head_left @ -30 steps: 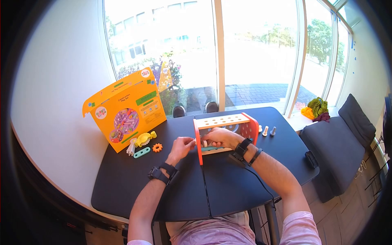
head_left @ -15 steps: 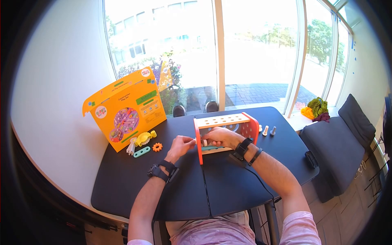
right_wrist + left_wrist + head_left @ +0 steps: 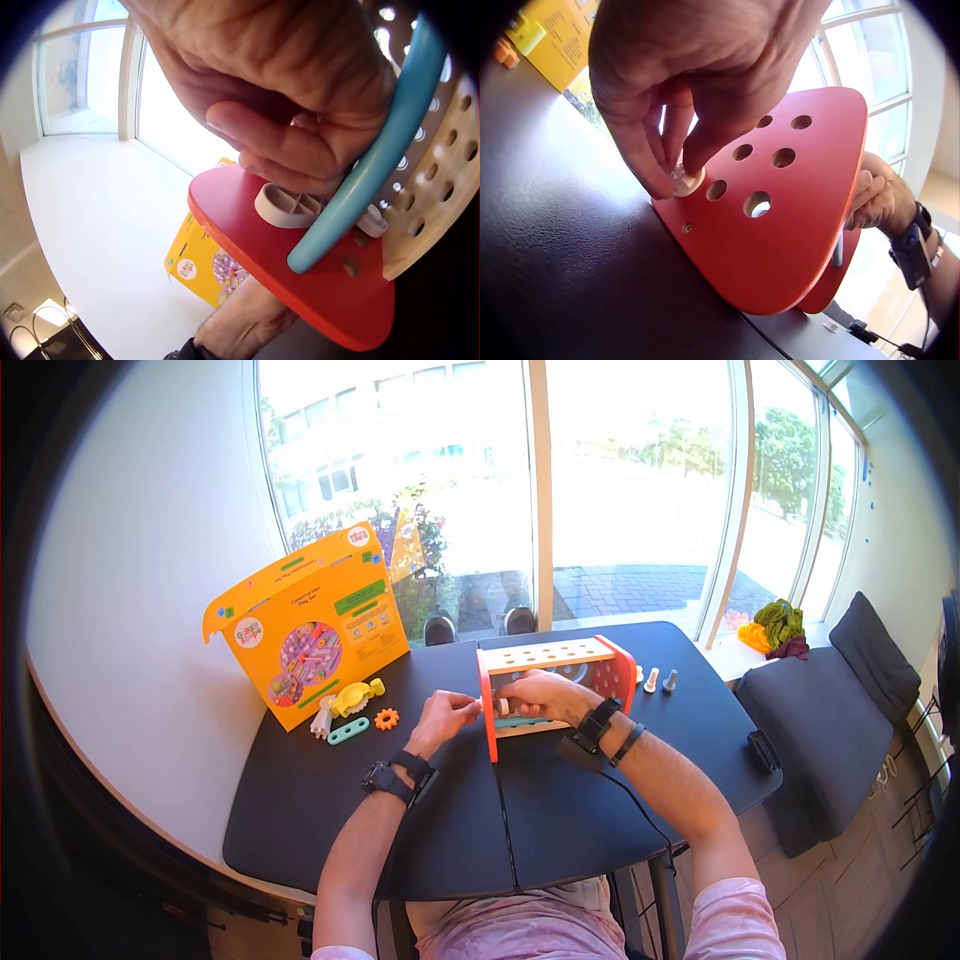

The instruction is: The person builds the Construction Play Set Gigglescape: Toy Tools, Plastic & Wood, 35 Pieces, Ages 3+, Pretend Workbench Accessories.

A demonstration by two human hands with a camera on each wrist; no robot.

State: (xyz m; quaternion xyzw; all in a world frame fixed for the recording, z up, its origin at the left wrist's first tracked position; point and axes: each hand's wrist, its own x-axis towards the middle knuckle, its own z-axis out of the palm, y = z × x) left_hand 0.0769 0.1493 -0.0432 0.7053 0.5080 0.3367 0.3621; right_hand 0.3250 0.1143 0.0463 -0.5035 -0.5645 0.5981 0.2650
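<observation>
A wooden toy toolbox with red side panels (image 3: 489,710) and a pale, holed top board (image 3: 545,654) stands on the table. My left hand (image 3: 446,720) is at the outer face of its left panel. In the left wrist view, that thumb and fingers pinch a white round toy bolt (image 3: 688,182) against the panel's lower corner. From the inner side, my right hand (image 3: 545,697) reaches into the box with curled fingers. Right under them, a white ribbed oval piece (image 3: 283,207) lies against the panel in the right wrist view; the thumb is mostly hidden. A teal bar (image 3: 367,180) crosses beside this hand.
Several bolts (image 3: 651,680) stand right of the toolbox. To the left are an orange gear (image 3: 386,719), a teal holed strip (image 3: 348,731) and yellow pieces (image 3: 352,701), before an orange carton (image 3: 310,625). A cable (image 3: 640,810) runs by the right arm; windows rise behind the table.
Both hands stay at the toolbox's left panel with nearly the same grip. The right fingers and the pale piece under them have shifted very slightly.
</observation>
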